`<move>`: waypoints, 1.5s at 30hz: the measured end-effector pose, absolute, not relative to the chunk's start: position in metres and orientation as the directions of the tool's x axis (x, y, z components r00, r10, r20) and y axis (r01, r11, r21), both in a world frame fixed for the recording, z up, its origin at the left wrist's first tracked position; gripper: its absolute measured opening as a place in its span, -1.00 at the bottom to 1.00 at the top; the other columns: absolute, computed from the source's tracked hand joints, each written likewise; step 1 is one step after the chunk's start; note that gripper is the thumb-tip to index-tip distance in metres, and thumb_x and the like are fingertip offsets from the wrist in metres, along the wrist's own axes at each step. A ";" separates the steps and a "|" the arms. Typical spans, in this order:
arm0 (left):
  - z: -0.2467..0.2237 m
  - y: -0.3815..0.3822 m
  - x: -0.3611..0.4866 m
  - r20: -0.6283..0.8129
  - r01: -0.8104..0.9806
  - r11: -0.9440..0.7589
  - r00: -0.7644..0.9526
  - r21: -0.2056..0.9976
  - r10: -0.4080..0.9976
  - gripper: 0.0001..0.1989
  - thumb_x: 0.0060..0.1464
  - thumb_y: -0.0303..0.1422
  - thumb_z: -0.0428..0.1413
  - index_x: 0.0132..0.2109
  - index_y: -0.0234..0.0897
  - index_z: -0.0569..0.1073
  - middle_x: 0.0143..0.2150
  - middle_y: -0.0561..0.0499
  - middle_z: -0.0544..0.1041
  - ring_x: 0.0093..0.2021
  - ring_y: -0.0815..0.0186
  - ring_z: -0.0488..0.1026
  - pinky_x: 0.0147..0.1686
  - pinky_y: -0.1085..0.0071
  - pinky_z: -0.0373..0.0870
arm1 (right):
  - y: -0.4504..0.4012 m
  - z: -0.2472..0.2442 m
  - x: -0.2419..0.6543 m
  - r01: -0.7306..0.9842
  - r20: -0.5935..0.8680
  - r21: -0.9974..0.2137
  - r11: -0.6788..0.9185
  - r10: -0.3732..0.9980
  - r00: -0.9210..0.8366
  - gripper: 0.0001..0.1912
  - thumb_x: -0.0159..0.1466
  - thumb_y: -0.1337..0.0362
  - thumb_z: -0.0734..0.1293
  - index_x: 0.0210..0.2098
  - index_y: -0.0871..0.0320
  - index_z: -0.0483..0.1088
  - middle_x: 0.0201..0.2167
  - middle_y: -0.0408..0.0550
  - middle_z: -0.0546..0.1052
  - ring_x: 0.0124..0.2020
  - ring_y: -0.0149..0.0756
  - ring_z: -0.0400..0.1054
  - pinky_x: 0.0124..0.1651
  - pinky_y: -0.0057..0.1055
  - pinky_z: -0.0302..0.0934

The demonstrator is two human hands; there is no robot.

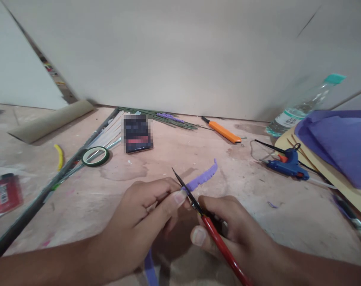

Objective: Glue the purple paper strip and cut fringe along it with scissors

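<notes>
Between thumb and fingers, my left hand pinches a narrow purple paper strip. One end of the strip sticks out to the upper right with a notched edge, and the other end hangs below the hand. My right hand grips scissors with red handles and dark blades. The blades cross the strip right beside my left thumb tip. Whether the blades are fully closed is hard to make out, and the fingers behind the handles are partly hidden.
A blue glue gun, purple paper sheets and a tilted water bottle are at right. Behind lie an orange cutter, green wire stems and a dark box. Green tape and a cardboard tube are left.
</notes>
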State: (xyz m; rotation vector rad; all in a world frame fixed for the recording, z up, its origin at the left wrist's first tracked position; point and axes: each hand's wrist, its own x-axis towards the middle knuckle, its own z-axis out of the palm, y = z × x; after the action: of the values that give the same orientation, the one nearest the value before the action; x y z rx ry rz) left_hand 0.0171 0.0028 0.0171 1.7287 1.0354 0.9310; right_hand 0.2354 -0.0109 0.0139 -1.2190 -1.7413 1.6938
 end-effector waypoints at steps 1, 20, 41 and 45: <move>0.017 0.003 0.017 0.146 0.239 -0.246 0.370 0.939 0.918 -0.53 0.45 -0.36 0.05 -0.51 -0.25 0.45 -0.59 0.14 0.48 -0.56 0.48 0.42 -0.54 0.61 0.27 | -0.011 0.014 0.235 0.300 -0.283 -0.944 -0.137 0.802 -0.526 -0.35 0.36 -0.36 0.44 -0.39 0.10 0.33 -0.46 -0.19 0.30 -0.41 -0.35 0.15 -0.39 -0.41 0.11; 0.010 0.002 0.016 0.014 0.074 -0.041 0.327 0.996 0.945 -0.64 0.46 -0.23 0.14 -0.35 -0.25 0.52 -0.56 0.15 0.44 -0.55 0.44 0.38 -0.57 0.57 0.25 | -0.009 0.010 0.237 0.276 -0.278 -0.949 -0.153 0.819 -0.502 -0.43 0.36 -0.27 0.50 -0.32 0.11 0.40 -0.40 -0.16 0.42 -0.38 -0.31 0.25 -0.31 -0.38 0.20; 0.015 0.004 0.021 0.173 0.232 -0.257 0.327 0.938 0.929 -0.70 0.31 -0.39 0.06 -0.44 -0.21 0.45 -0.67 0.17 0.46 -0.68 0.45 0.35 -0.63 0.61 0.25 | -0.011 0.001 0.238 0.365 -0.180 -0.930 0.034 0.826 -0.535 -0.48 0.44 -0.22 0.40 -0.29 0.11 0.37 -0.42 -0.17 0.42 -0.42 -0.33 0.24 -0.35 -0.37 0.13; 0.018 0.003 0.021 0.174 0.238 -0.260 0.327 0.936 0.929 -0.69 0.31 -0.40 0.07 -0.45 -0.20 0.43 -0.66 0.16 0.46 -0.67 0.44 0.35 -0.63 0.59 0.25 | -0.012 0.002 0.237 0.412 -0.202 -0.911 0.031 0.837 -0.509 -0.55 0.38 -0.14 0.42 -0.34 0.10 0.33 -0.46 -0.18 0.39 -0.46 -0.34 0.20 -0.39 -0.37 0.10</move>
State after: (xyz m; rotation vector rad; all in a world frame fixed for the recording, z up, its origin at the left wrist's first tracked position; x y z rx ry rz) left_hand 0.0213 0.0034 0.0179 1.7112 1.0548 0.9846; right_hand 0.2373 -0.0121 0.0021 -1.2654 -1.9252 1.4766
